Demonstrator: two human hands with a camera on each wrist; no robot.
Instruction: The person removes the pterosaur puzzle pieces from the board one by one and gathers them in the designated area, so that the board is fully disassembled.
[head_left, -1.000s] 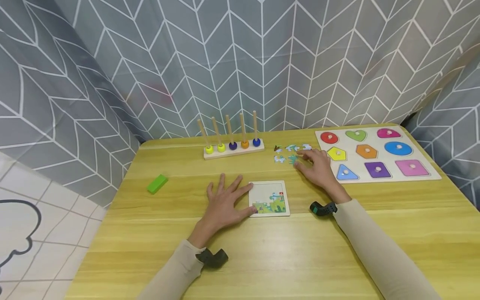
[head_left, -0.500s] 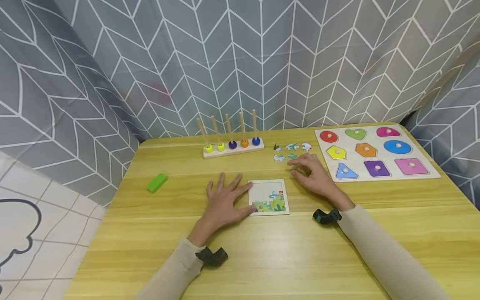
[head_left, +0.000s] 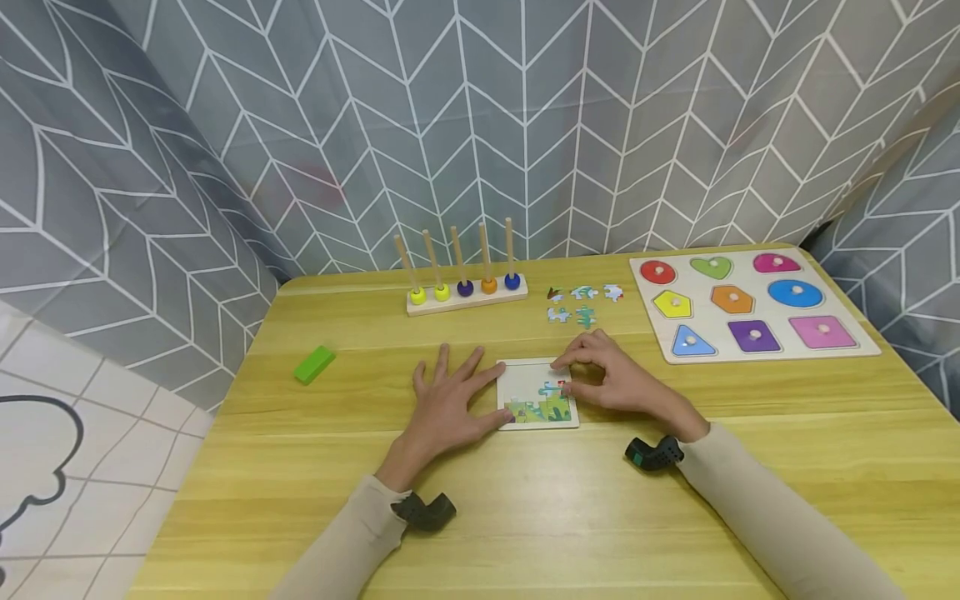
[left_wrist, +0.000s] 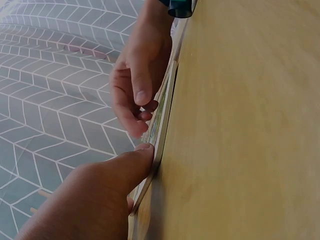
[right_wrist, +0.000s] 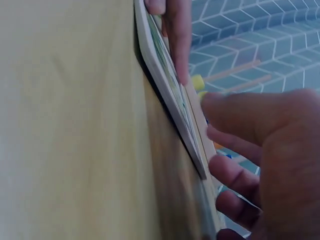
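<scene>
Centrally, the left hand [head_left: 444,406] lies flat, fingers spread, bracing the puzzle tray [head_left: 537,394]; the right hand [head_left: 609,381] pinches a puzzle piece [head_left: 561,379] at the tray's right edge.

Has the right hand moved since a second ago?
Yes. The right hand has come from the loose puzzle pieces beside the shape board back to the jigsaw tray, toward the person.

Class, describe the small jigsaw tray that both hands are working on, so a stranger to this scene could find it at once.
On the yellow wooden table, look near the middle, in front of the peg rack. The jigsaw tray lies flat between the left hand and right hand. Unlike the large shape board at the far right, it is small, square, mostly white, with a green picture filled along its near edge.
</scene>
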